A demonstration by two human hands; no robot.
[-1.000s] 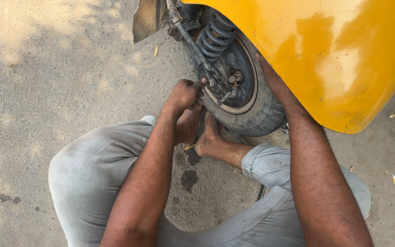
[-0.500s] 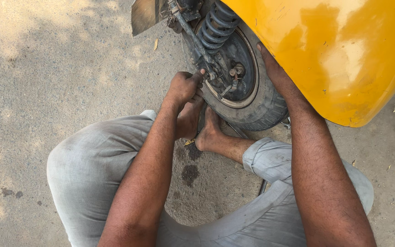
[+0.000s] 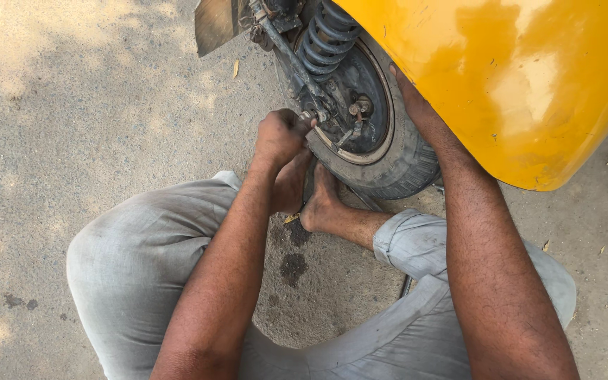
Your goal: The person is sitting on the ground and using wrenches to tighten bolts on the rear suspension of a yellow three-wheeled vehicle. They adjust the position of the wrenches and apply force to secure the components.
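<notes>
Left hand (image 3: 279, 135) fisted, arm extended forward; right hand hidden, forearm reaching up.

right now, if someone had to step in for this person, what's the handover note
Left hand: closed around a small metal fitting at the lower end of the linkage bar, beside the wheel hub.
Right hand: hidden behind the yellow body panel; only the forearm shows, reaching past the tyre.
The person sits on the concrete ground, bare feet against the tyre. The wheel is on, the coil spring in place.
No loose tools or removed parts in view, so how far the work has got cannot be told.
</notes>
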